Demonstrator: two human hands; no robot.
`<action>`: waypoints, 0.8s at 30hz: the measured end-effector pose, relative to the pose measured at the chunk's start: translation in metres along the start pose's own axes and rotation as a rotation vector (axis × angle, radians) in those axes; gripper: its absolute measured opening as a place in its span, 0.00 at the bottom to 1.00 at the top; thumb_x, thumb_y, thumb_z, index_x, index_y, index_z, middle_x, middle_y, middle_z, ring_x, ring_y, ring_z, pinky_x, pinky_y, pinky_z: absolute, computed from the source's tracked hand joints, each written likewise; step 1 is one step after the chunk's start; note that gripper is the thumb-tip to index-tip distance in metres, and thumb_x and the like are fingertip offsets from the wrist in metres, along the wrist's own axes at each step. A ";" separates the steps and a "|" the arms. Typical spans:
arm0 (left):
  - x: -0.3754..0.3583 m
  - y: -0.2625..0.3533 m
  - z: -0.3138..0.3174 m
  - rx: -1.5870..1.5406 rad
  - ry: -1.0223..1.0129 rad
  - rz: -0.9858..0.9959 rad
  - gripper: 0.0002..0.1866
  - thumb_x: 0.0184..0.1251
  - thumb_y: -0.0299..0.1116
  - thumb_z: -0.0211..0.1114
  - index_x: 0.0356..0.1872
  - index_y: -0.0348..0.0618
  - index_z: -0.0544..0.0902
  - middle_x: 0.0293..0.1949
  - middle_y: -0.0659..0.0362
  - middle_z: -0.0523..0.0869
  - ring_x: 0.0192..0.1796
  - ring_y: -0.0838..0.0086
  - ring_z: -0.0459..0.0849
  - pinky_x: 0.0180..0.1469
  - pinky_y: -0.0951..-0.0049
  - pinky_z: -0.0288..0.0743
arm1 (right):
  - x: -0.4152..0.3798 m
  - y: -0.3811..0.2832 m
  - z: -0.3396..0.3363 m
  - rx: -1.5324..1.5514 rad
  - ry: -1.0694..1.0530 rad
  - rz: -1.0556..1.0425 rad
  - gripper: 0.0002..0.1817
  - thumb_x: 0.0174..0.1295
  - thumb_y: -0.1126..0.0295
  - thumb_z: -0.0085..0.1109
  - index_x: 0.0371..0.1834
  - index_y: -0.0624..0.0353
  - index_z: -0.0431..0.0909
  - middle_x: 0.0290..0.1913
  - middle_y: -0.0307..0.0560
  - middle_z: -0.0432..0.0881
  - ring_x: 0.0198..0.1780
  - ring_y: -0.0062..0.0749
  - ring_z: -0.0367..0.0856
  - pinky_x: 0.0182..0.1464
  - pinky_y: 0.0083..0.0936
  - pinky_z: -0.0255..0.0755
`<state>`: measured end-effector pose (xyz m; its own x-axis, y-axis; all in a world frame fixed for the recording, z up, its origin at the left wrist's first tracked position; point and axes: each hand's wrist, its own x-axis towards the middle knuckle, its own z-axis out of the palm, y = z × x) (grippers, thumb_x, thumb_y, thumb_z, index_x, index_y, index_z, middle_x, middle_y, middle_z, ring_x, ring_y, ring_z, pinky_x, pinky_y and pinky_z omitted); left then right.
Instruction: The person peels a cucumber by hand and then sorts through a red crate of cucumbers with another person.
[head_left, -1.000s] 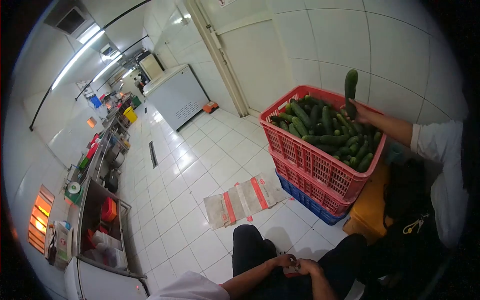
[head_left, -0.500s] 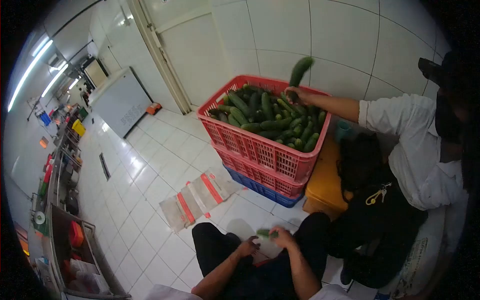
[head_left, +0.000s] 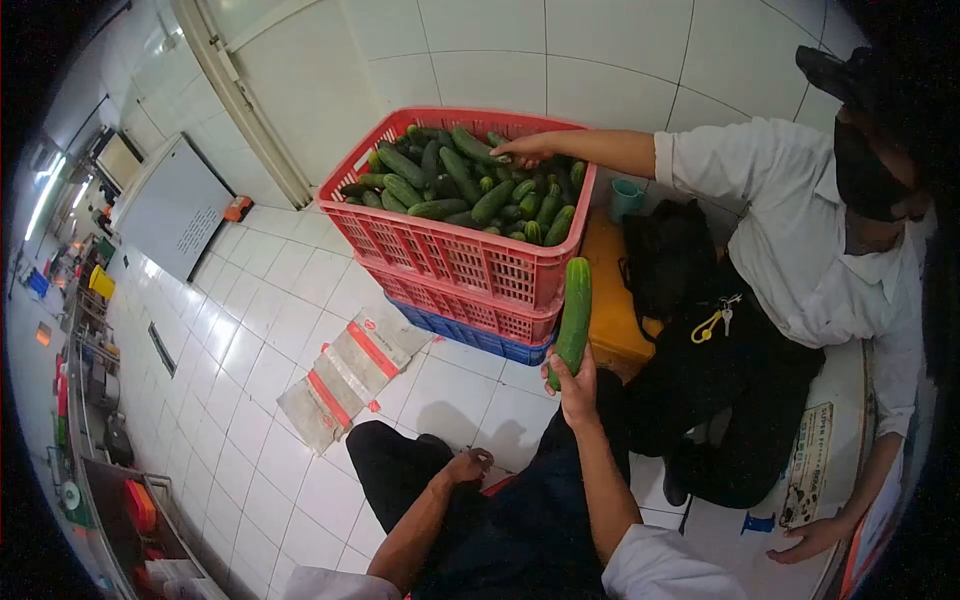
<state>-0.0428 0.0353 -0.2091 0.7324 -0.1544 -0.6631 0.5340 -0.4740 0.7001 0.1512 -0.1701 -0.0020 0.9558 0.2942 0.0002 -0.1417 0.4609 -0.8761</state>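
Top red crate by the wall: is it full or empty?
Full, or nearly so: cucumbers pile up close to the rim of the top red crate.

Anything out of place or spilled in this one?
A flattened, red-banded sheet lies askew on the tiled floor, a small red scrap beside it; it looks like discarded packaging. The heaped cucumbers sit inside the top crate; I see none spilled.

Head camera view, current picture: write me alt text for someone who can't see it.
The wearer's right hand holds up a green cucumber, while the left hand sits lower. Ahead, a co-worker's hand reaches into a red crate heaped with cucumbers, stacked above a blue crate.
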 end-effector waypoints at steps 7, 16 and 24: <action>0.022 -0.035 0.004 -0.061 -0.071 0.035 0.15 0.68 0.37 0.61 0.50 0.38 0.78 0.48 0.55 0.84 0.53 0.61 0.82 0.59 0.68 0.74 | 0.000 0.043 -0.003 -0.107 0.182 0.182 0.18 0.63 0.69 0.63 0.51 0.55 0.67 0.38 0.40 0.75 0.29 0.26 0.78 0.20 0.22 0.69; 0.021 -0.040 0.004 0.081 0.073 0.310 0.18 0.72 0.41 0.58 0.52 0.37 0.79 0.37 0.51 0.88 0.41 0.67 0.88 0.44 0.67 0.79 | 0.009 0.123 -0.056 0.446 0.384 0.851 0.13 0.61 0.64 0.63 0.44 0.50 0.69 0.32 0.41 0.76 0.33 0.30 0.79 0.26 0.23 0.69; -0.006 0.011 -0.009 0.040 -0.044 0.061 0.18 0.65 0.32 0.60 0.53 0.33 0.77 0.54 0.53 0.83 0.58 0.67 0.81 0.60 0.67 0.75 | 0.009 0.123 -0.057 0.466 0.441 0.800 0.13 0.61 0.65 0.62 0.43 0.49 0.68 0.32 0.44 0.77 0.34 0.31 0.79 0.28 0.23 0.71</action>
<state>-0.0379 0.0387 -0.1951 0.7431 -0.2219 -0.6313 0.4710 -0.4968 0.7289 0.1574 -0.1582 -0.1376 0.5339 0.3675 -0.7615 -0.7752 0.5723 -0.2674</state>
